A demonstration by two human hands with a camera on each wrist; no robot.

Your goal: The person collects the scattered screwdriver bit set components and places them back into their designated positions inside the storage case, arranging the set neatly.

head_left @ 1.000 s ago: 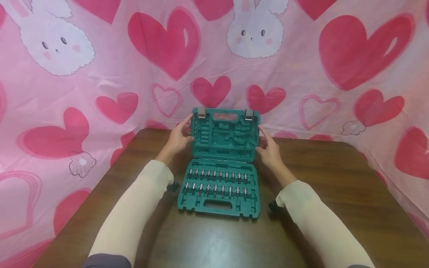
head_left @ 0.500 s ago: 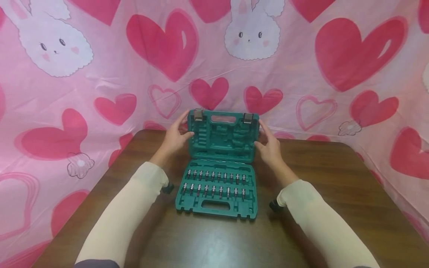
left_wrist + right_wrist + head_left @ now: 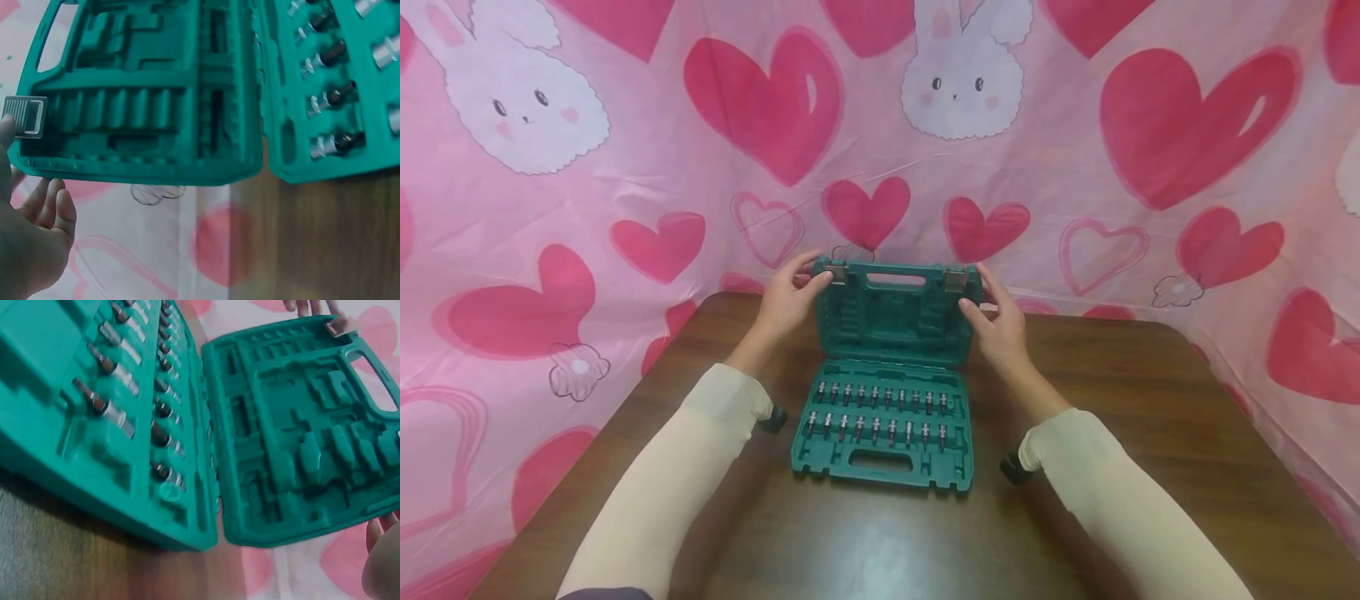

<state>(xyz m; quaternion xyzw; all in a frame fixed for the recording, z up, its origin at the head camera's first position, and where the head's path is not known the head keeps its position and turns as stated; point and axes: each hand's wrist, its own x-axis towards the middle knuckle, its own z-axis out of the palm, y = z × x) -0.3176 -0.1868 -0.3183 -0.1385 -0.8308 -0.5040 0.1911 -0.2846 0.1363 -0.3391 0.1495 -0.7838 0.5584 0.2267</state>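
Observation:
A green plastic socket bit case [image 3: 820, 457] lies unfolded on the table, hinge side away from me. Its lid [image 3: 895, 325] stands raised, top edge leaning toward me. My left hand [image 3: 781, 302] holds the lid's upper left corner, thumb by the metal latch [image 3: 28, 117] and fingers behind. At the upper right corner my right hand [image 3: 1004, 327] grips the lid, thumb on the inner side below the other latch [image 3: 955, 280]. Two rows of silver and dark bit sockets [image 3: 892, 430] sit in the base. The lid's moulded slots hold nothing.
Brown wooden table [image 3: 880, 542] under the case, its far edge close to a pink cloth [image 3: 880, 150] printed with hearts and rabbits. The cloth hangs behind and along both sides. A dark wrist device [image 3: 1017, 468] is under the right sleeve cuff.
The lid has tipped forward, its top edge coming lower and nearer to me. Both hands move with it, the thumbs now further over its inner face. The view has shifted slightly.

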